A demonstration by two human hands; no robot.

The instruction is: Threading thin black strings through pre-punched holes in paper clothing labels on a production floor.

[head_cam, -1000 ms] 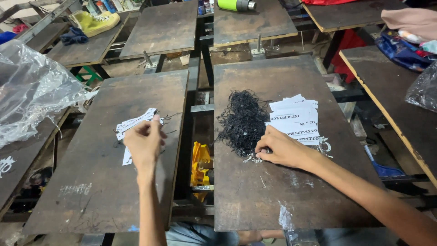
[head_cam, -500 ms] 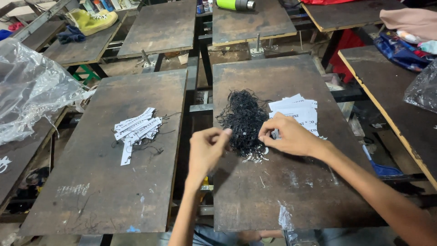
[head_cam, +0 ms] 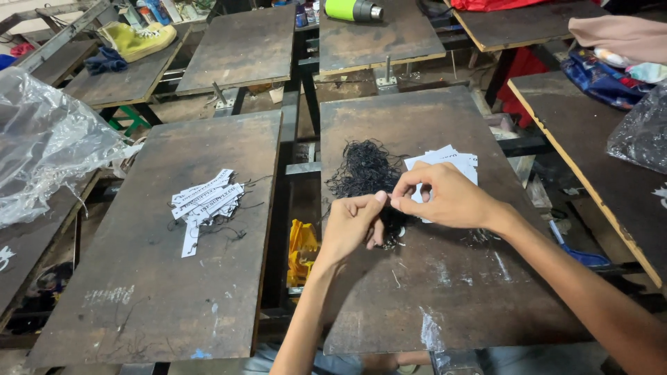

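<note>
Both hands together over the right desk (head_cam: pixel 445 305), dark and scuffed. Left hand (head_cam: pixel 351 229) curled, thumb and forefinger pinched shut on something too thin to make out, probably a strand from the pile of black strings (head_cam: pixel 365 170) lying just behind. Right hand (head_cam: pixel 445 198) meeting it fingertip to fingertip, thumb and forefinger also pressed together at the same spot; whether a string is truly clamped there, impossible to tell. Black strings heaped near the middle of that desk, partly hidden under both hands, loose ends spilling out toward the near edge. Stack of white paper tags (head_cam: pixel 451 161) just beside the strings on the right, half covered by the right hand. Over on the left desk (head_cam: pixel 174 305), a second loose bunch of white tags (head_cam: pixel 205 201), with thin black threads trailing from them, well apart from either hand. Between the two desks, down in the gap, a yellow object (head_cam: pixel 302 246). Crumpled clear plastic sheet (head_cam: pixel 48 149) at far left. Further back, a yellow shoe (head_cam: pixel 139 38) on another desk and a green cylinder (head_cam: pixel 351 9) at the top edge. Blue fabric (head_cam: pixel 601 73) piled at far right.
</note>
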